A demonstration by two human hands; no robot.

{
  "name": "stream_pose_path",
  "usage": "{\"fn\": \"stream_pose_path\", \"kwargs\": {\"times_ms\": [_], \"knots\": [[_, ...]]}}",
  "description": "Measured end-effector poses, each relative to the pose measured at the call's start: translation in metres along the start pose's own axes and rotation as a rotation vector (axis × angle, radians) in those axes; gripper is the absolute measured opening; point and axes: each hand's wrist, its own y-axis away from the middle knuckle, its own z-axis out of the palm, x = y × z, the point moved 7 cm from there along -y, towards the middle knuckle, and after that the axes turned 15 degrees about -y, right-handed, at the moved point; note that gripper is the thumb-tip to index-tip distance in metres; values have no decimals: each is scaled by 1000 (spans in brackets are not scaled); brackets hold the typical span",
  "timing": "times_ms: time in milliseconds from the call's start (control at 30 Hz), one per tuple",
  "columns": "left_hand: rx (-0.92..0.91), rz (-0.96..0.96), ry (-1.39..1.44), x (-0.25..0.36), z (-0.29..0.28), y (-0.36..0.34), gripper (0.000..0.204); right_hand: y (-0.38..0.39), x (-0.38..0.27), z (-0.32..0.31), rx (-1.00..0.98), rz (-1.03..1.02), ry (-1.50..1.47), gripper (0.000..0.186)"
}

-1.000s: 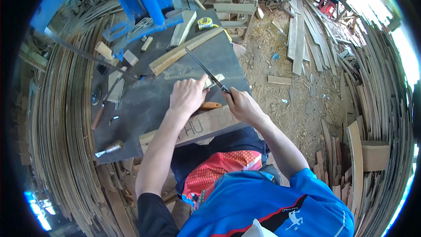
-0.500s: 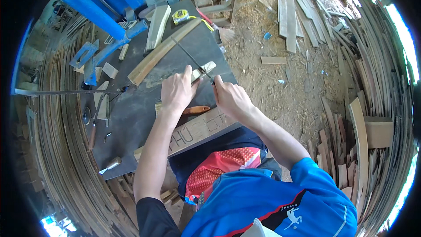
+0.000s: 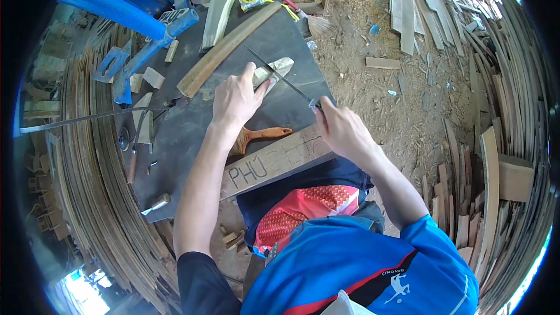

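My left hand [image 3: 236,99] is closed on a short pale wood piece [image 3: 284,65], pinning it down on the dark tabletop [image 3: 198,131]. Across the top of that piece lies a slim dark file [image 3: 296,88], slanting from far left to near right. Its handle end is wrapped in my right hand [image 3: 348,132], just past the table's right edge. Close below my left hand rests a flat brush [image 3: 265,133] with an orange-brown wooden handle. A board [image 3: 277,163] with writing on it runs along the near edge of the table.
Farther up the table lie a long beam [image 3: 228,50], a pale block [image 3: 220,16] and a yellow tape measure [image 3: 251,1]. Blue metal framework [image 3: 122,11] stands at far left; a chisel [image 3: 157,203] lies near left. Stacked wood strips [image 3: 93,169] flank the table, and shavings cover the floor.
My right hand has pulled back toward the near right, drawing the file along across the wood piece. My left hand keeps its hold, and the whole view has shifted slightly.
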Motion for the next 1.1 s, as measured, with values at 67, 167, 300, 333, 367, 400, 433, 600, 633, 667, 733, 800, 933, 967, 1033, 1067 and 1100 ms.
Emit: {"fn": "stream_pose_path", "kwargs": {"times_ms": [67, 167, 300, 333, 367, 400, 433, 600, 633, 667, 733, 800, 933, 967, 1033, 1067, 1100], "knots": [[58, -5, 8, -5, 6, 2, 44, -1, -1, -2, -4, -56, -18, 25], [36, -55, -10, 0, 1, 4, 43, -1, 0, -3, 9, -86, -6, 25], [18, -81, -33, 0, -17, 14, 35, -1, -9, -12, 10, -143, -52, 21], [-22, -131, 4, 1, -31, 19, 33, 4, -9, -11, 2, -145, -57, 21], [206, -95, -75, 5, -49, 21, 31, 4, -11, -14, 21, -151, -65, 20], [204, -94, -72, 11, -57, 21, 31, 4, -14, -18, 27, -154, -69, 20], [220, -105, -76, 13, -69, 18, 32, 0, -19, -21, 35, -178, -70, 20], [-38, -125, -76, 6, -10, 4, 33, -9, -3, -9, -21, -73, 72, 20], [-38, -117, -96, 8, -8, 2, 32, -8, -1, -6, -29, -62, 78, 20], [-19, -122, -82, 5, -11, -2, 33, -10, -1, -6, -38, -51, 83, 20], [-27, -118, -51, 6, -19, 0, 34, -10, -1, -11, -1, -78, 50, 21], [-67, -138, -73, 6, -8, 2, 36, -6, -2, -9, -7, -84, 29, 22], [-23, -93, -84, 7, 3, 2, 37, -2, 8, -4, 13, -100, 31, 22], [-25, -100, -88, 7, 1, 0, 37, -3, 7, -7, 20, -112, 34, 22], [-46, -113, -94, 7, 0, 1, 38, -2, 7, -5, 15, -114, 42, 22], [-41, -108, -92, 8, -1, 0, 38, -3, 7, -5, 9, -111, 50, 22], [-40, -106, -84, 9, -2, 1, 39, -2, 7, -4, -3, -106, 61, 22]]}}
